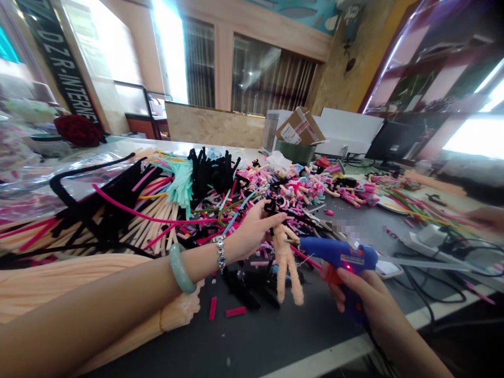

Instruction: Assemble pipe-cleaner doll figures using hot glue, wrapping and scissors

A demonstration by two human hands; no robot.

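Note:
My left hand (258,228) is closed on the top of a pipe-cleaner doll (284,257), which has a peach body and black at its head. The doll hangs upright above the table, legs down. A blue hot glue gun (334,253) with a lit red light is gripped in my right hand (360,294), fingers around its handle and orange trigger. Its nozzle points left and reaches the doll's torso; whether it touches is hard to tell. Under the doll lie black fuzzy pieces (252,286) and short pink strips (235,312).
Peach pipe cleaners (118,315) lie in a large bundle under my left forearm. Mint stems (181,184), black stems (214,170) and a heap of small pink dolls (303,184) cover the table behind. Cables and a power strip (429,236) lie at right, near another person's hand (486,216).

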